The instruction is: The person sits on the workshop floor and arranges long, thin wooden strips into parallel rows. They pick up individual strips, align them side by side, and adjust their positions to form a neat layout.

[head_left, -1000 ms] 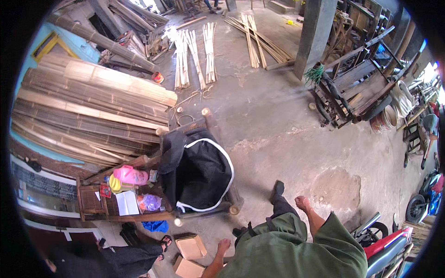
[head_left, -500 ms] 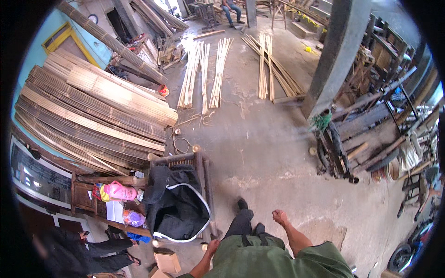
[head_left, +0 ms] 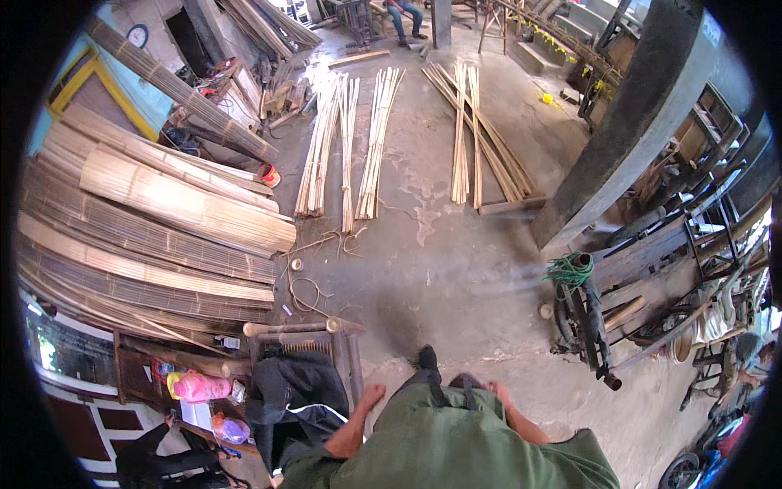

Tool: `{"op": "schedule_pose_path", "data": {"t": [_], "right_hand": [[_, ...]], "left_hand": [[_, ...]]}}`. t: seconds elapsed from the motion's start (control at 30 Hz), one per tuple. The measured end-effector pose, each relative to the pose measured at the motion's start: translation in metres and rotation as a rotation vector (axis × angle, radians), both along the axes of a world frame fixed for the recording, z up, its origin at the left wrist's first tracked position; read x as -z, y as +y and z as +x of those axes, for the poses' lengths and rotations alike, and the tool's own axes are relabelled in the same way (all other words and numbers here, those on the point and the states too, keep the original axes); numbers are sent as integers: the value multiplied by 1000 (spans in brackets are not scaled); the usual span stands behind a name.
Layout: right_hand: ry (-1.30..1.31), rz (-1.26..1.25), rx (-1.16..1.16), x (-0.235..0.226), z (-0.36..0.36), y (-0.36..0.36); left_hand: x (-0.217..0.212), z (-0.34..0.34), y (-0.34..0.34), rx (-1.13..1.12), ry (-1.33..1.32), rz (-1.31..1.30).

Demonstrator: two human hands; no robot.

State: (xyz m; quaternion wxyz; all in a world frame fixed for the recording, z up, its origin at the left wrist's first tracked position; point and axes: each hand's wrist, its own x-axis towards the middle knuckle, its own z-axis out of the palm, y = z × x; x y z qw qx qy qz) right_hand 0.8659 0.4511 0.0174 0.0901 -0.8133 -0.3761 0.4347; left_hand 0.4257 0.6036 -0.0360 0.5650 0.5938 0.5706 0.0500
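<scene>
Change since earlier views: compared with a second ago, more of the floor ahead and the split bamboo bundles has come into view, while the chair and its black jacket have slid toward the lower left; both hands hang at the person's sides as before.

Left hand (head_left: pixel 371 397): empty, fingers loosely curled and slightly apart, hanging just beside the bamboo chair (head_left: pixel 326 346), apparently not touching it; the relaxed pose suits walking rather than gripping.

Right hand (head_left: pixel 497 394): empty as far as can be seen, fingers narrow and slack against the green garment (head_left: pixel 456 444); part of it is hidden by the cloth.

Bamboo chair: stands at lower left, nearest thing to the left hand, with a black jacket (head_left: pixel 297 399) draped over the seat, probably parked there to keep it off the dusty floor.

Feet: one dark shoe (head_left: pixel 426 359) shows ahead of the body on the concrete floor (head_left: pixel 456 269).

Split bamboo strips (head_left: pixel 354 138): laid flat in parallel bundles well ahead, likely sorted by length and kept straight.

Rolled bamboo mats (head_left: pixel 163 212): stacked in layers along the left wall, lying lengthwise so they do not roll out.

Low shelf: beside the chair, holding a pink bottle (head_left: pixel 195 386).

Concrete pillar (head_left: pixel 627 138): at right, with a wheeled cart (head_left: pixel 595 318) carrying a green rope coil (head_left: pixel 568 269) near its base.
</scene>
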Motion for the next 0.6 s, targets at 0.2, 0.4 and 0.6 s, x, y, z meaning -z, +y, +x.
{"op": "schedule_pose_path", "data": {"t": [0.2, 0.4, 0.6], "right_hand": [[74, 334, 57, -51, 34, 177], [410, 295, -180, -91, 74, 324], [420, 261, -343, -83, 127, 487]], "left_hand": [[-100, 98, 252, -77, 83, 264], [-117, 159, 346, 69, 187, 306], [-145, 206, 389, 287, 308, -206]]}}
